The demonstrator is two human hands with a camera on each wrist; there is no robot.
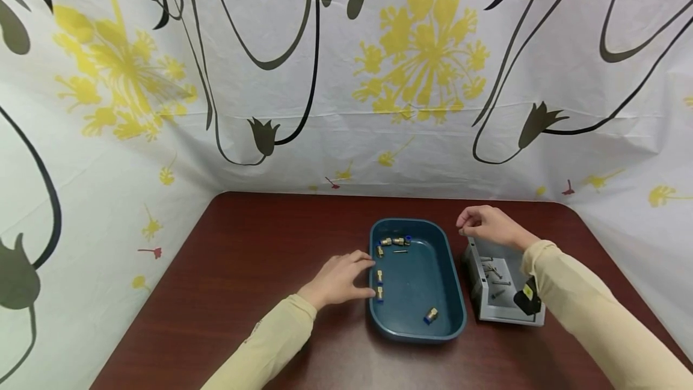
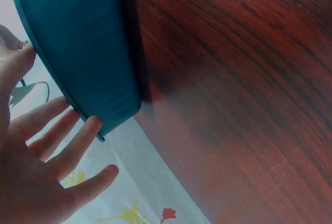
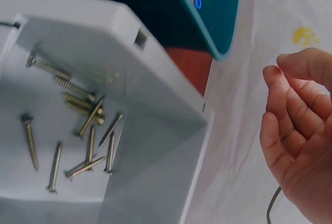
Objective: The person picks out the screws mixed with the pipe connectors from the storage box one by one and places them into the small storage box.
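My left hand [image 1: 340, 278] is at the left side of the blue tray [image 1: 419, 330], its fingers spread along the rim. In the left wrist view, fingertips [image 2: 93, 124] lie against the tray's edge. Inside the tray are several brass fittings with blue collars, one fitting [image 1: 431, 316] apart at the near right, and a single screw [image 1: 400, 251]. Raised over the far end of the grey box [image 1: 506, 319], my right hand [image 1: 489, 224] has curled fingers, thumb tip close against the index finger; I cannot tell whether something small is pinched there. Several screws [image 3: 55, 167] lie scattered in the box.
The grey box stands just right of the tray on the dark red wooden table [image 1: 260, 245]. Behind the table hangs a white cloth [image 1: 325, 95] with yellow and grey flower prints. A black wrist camera [image 1: 527, 298] on the right sleeve overlaps the box.
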